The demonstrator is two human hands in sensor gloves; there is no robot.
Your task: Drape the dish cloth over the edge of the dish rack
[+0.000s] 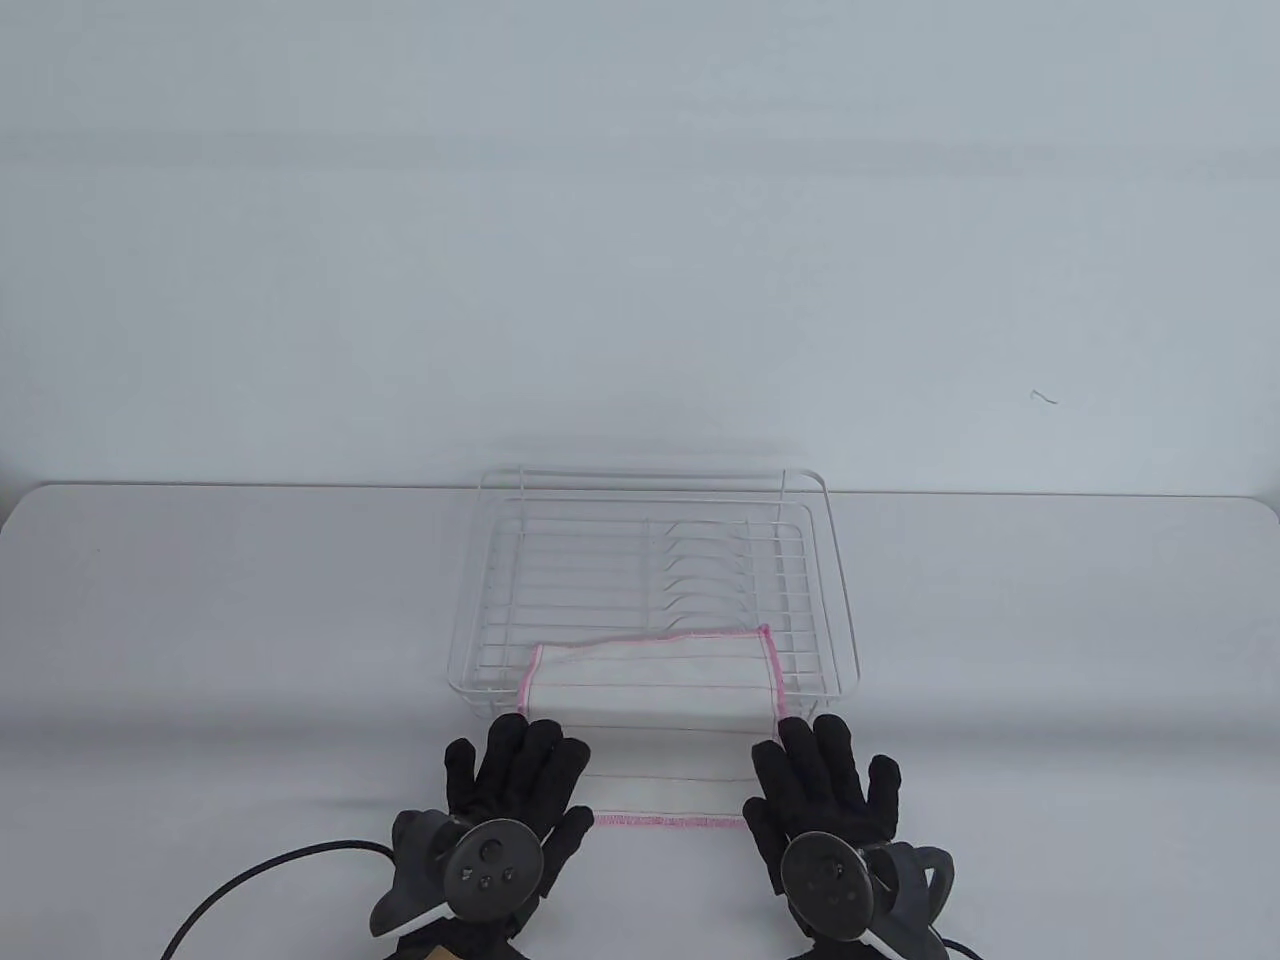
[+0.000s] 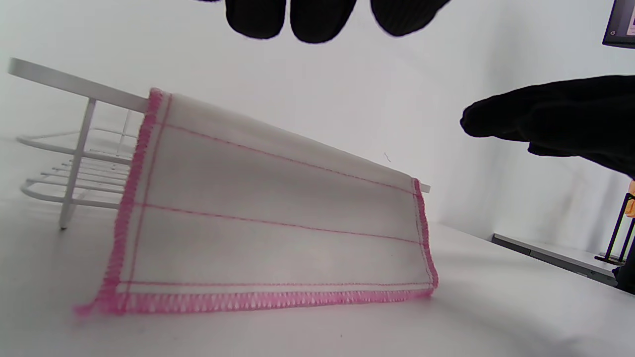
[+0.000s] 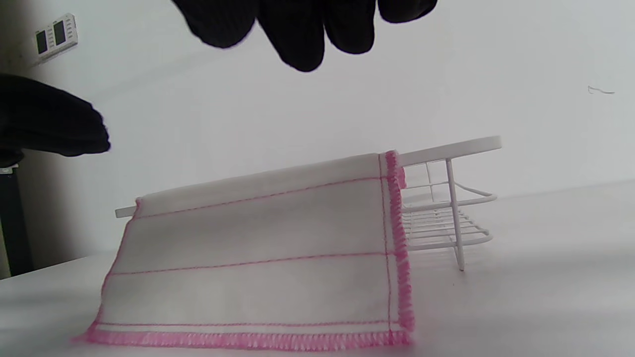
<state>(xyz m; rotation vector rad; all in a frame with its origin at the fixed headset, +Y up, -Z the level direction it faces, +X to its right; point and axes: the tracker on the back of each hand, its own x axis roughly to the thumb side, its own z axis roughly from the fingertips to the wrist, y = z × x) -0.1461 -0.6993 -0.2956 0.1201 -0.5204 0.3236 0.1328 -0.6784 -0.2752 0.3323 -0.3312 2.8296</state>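
Observation:
A white dish cloth with a pink stitched border hangs over the near edge of the white wire dish rack. Its far part lies inside the rack and its near hem rests on the table. It also shows in the left wrist view and the right wrist view. My left hand is open, fingers spread, just left of the cloth's near part and apart from it. My right hand is open at the cloth's right side, empty. The fingertips hang above the cloth, as do those in the right wrist view.
The rack stands at the middle of the white table, its far edge near the table's back edge. A black cable runs from the left hand's tracker towards the bottom left. A white wall rises behind.

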